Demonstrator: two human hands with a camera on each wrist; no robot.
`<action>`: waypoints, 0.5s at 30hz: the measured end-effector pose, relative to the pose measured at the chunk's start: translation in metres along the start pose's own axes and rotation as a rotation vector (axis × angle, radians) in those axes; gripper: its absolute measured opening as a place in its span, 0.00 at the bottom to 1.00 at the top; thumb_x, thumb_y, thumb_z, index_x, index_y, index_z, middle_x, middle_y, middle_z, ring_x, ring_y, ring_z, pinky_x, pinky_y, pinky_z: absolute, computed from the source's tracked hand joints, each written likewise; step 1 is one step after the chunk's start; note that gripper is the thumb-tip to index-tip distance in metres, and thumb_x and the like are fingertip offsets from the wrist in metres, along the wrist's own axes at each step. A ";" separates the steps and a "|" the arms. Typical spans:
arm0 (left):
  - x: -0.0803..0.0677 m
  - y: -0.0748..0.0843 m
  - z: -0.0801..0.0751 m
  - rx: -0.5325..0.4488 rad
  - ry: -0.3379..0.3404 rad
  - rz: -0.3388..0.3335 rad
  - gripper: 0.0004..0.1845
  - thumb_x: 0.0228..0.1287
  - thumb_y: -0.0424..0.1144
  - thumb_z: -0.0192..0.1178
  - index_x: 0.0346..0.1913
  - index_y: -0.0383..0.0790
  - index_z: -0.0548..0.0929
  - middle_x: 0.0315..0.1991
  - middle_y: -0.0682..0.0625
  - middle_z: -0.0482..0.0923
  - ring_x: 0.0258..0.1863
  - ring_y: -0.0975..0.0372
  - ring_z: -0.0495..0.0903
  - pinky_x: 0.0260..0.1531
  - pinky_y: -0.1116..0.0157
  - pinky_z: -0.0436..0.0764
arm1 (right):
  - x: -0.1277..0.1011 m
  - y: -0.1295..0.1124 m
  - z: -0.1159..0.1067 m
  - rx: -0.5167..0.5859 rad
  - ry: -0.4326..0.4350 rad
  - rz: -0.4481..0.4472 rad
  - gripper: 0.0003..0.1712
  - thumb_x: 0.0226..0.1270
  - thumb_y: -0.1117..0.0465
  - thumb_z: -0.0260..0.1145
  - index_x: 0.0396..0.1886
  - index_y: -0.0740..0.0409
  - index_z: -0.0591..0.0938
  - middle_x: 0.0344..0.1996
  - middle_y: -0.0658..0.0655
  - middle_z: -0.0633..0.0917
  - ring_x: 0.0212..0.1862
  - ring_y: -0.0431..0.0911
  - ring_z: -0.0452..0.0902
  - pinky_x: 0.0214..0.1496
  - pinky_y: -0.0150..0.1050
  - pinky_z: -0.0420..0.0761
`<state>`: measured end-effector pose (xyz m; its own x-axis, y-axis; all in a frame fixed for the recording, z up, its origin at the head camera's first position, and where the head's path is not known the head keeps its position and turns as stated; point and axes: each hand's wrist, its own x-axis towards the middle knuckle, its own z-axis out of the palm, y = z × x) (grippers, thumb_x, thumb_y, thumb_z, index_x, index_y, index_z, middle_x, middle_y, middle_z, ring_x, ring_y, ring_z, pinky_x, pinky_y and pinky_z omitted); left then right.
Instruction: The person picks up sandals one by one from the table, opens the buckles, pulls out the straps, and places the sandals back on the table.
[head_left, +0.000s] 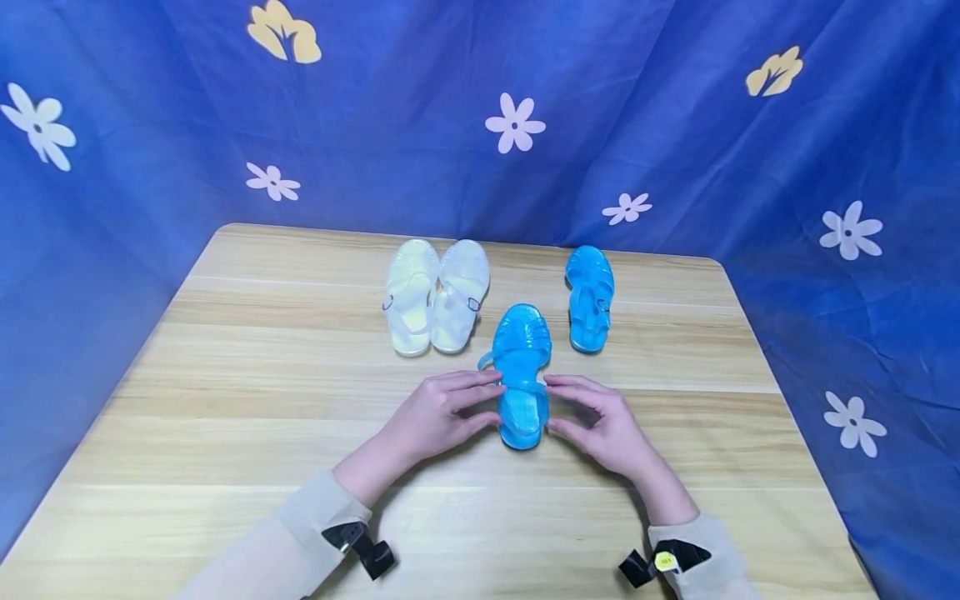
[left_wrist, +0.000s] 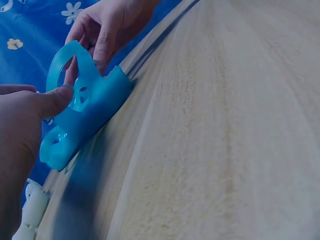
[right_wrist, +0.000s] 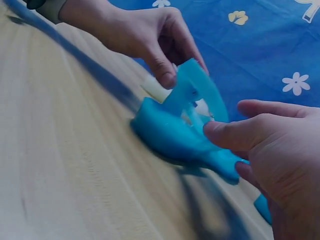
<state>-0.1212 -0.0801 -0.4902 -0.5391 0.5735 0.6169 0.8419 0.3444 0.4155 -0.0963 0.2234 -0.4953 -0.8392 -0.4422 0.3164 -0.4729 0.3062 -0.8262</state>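
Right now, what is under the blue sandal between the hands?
The blue sandal lies flat on the wooden table, heel toward the person. The left hand and right hand pinch its strap area. Its sole hides the table directly beneath.

**Both hands meet at the middle, fingers pinching from either side**

The left hand (head_left: 431, 417) reaches in from the lower left, forearm angled up and to the right, its sleeve ending at the wrist above a black strap. Its fingers (head_left: 480, 381) point right, lightly curled, and the thumb (left_wrist: 55, 100) presses inward, pinching. The right hand (head_left: 603, 425) mirrors it from the lower right, forearm angled up and to the left, with a black strap at the cuff. Its fingers (head_left: 564, 383) point left, bent at the knuckles, and the thumb (right_wrist: 227, 134) closes toward them. The two sets of fingertips lie near each other, palms facing inward, wrists low over the desk.
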 end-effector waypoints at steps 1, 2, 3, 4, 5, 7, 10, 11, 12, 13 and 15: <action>0.000 0.000 0.000 -0.001 0.000 -0.008 0.25 0.55 0.41 0.83 0.56 0.36 0.90 0.58 0.42 0.86 0.59 0.52 0.86 0.60 0.57 0.83 | 0.000 0.001 0.001 -0.004 0.006 -0.012 0.25 0.64 0.70 0.79 0.61 0.60 0.87 0.65 0.59 0.84 0.68 0.53 0.78 0.73 0.39 0.73; 0.000 0.000 0.001 0.000 0.000 -0.012 0.25 0.55 0.41 0.83 0.55 0.36 0.90 0.58 0.42 0.86 0.59 0.52 0.86 0.59 0.57 0.83 | 0.000 0.002 0.002 -0.011 0.012 -0.023 0.25 0.64 0.70 0.79 0.61 0.60 0.87 0.64 0.59 0.84 0.68 0.53 0.78 0.72 0.39 0.74; 0.000 0.000 0.002 0.000 -0.001 -0.018 0.24 0.55 0.40 0.83 0.55 0.36 0.90 0.58 0.42 0.86 0.58 0.52 0.86 0.59 0.57 0.83 | 0.000 0.003 0.003 -0.022 0.018 -0.029 0.24 0.64 0.71 0.79 0.60 0.60 0.88 0.64 0.59 0.84 0.68 0.53 0.79 0.72 0.38 0.74; 0.000 0.000 0.002 -0.004 -0.004 -0.024 0.23 0.56 0.40 0.82 0.54 0.36 0.91 0.58 0.42 0.86 0.58 0.53 0.86 0.59 0.58 0.83 | -0.001 0.004 0.004 -0.033 0.022 -0.035 0.23 0.64 0.71 0.79 0.59 0.59 0.88 0.64 0.58 0.85 0.67 0.52 0.79 0.71 0.38 0.75; 0.000 0.000 0.003 -0.008 -0.007 -0.029 0.22 0.57 0.40 0.82 0.53 0.36 0.91 0.58 0.42 0.86 0.58 0.53 0.86 0.59 0.58 0.83 | -0.001 0.005 0.005 -0.046 0.027 -0.039 0.22 0.64 0.71 0.79 0.58 0.59 0.89 0.63 0.57 0.85 0.67 0.52 0.80 0.71 0.38 0.75; 0.001 0.000 0.004 -0.014 -0.013 -0.034 0.20 0.58 0.39 0.81 0.51 0.36 0.92 0.58 0.42 0.86 0.57 0.54 0.87 0.58 0.59 0.83 | -0.002 0.005 0.007 -0.073 0.036 -0.050 0.20 0.65 0.71 0.78 0.56 0.58 0.90 0.62 0.56 0.86 0.65 0.52 0.81 0.69 0.38 0.77; 0.001 0.000 0.003 -0.018 -0.021 -0.038 0.17 0.59 0.39 0.81 0.50 0.37 0.92 0.58 0.43 0.86 0.56 0.54 0.87 0.58 0.60 0.84 | -0.002 0.006 0.008 -0.100 0.044 -0.061 0.18 0.66 0.70 0.77 0.55 0.58 0.91 0.62 0.55 0.86 0.64 0.52 0.82 0.69 0.39 0.77; 0.001 -0.001 0.003 -0.017 -0.023 -0.036 0.17 0.59 0.39 0.81 0.50 0.37 0.92 0.58 0.43 0.86 0.56 0.54 0.87 0.57 0.60 0.84 | -0.002 0.006 0.008 -0.107 0.048 -0.066 0.17 0.67 0.70 0.77 0.54 0.57 0.91 0.61 0.55 0.86 0.64 0.52 0.82 0.69 0.39 0.77; 0.002 -0.001 0.003 -0.018 -0.027 -0.034 0.18 0.59 0.38 0.80 0.51 0.37 0.92 0.58 0.43 0.86 0.56 0.54 0.87 0.57 0.60 0.84 | -0.002 0.006 0.008 -0.112 0.050 -0.069 0.17 0.67 0.71 0.76 0.54 0.57 0.90 0.61 0.55 0.86 0.64 0.52 0.82 0.69 0.39 0.77; 0.002 -0.001 0.003 -0.018 -0.034 -0.030 0.18 0.60 0.38 0.80 0.52 0.37 0.92 0.58 0.42 0.86 0.56 0.54 0.87 0.57 0.59 0.84 | -0.002 0.006 0.008 -0.116 0.051 -0.071 0.17 0.67 0.71 0.76 0.54 0.57 0.90 0.61 0.55 0.86 0.64 0.52 0.82 0.69 0.39 0.77; 0.002 -0.002 0.004 -0.014 -0.052 -0.017 0.19 0.61 0.37 0.80 0.54 0.37 0.91 0.59 0.41 0.85 0.57 0.52 0.87 0.57 0.59 0.84 | -0.002 0.007 0.009 -0.124 0.054 -0.076 0.17 0.67 0.71 0.76 0.54 0.57 0.90 0.61 0.55 0.86 0.64 0.52 0.82 0.69 0.39 0.77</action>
<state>-0.1238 -0.0769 -0.4923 -0.5510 0.6055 0.5743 0.8319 0.3442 0.4353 -0.0955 0.2191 -0.5059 -0.8112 -0.4231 0.4035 -0.5625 0.3766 -0.7360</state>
